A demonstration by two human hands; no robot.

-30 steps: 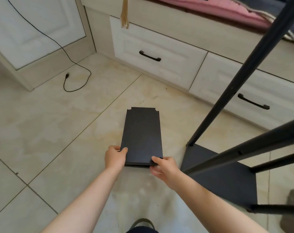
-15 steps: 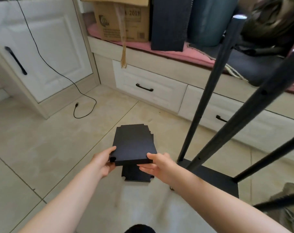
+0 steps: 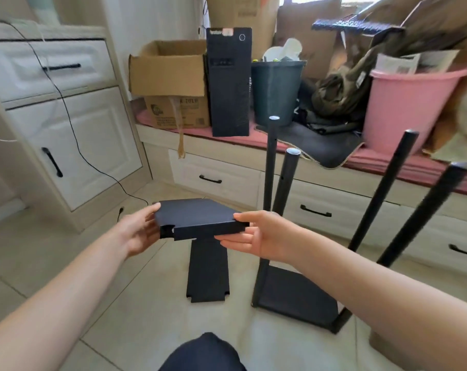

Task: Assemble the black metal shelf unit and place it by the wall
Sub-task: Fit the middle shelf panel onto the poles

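While your left hand (image 3: 138, 231) and right hand (image 3: 256, 234) pinch the shelf panel (image 3: 200, 219) level by its ends, it hangs left of the frame (image 3: 294, 295), ready for its posts.

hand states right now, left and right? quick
Left hand: holding the left end of the black shelf panel, lifted off the floor.
Right hand: holding the panel's right end, thumb on top, fingers underneath.

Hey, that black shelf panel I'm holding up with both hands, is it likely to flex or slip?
The shelf panel probably stays stiff: its folded-down edges show no sag between the left hand and right hand. The smooth finish might slip, since the right fingers lie fairly straight. The notched corners may catch fingers.
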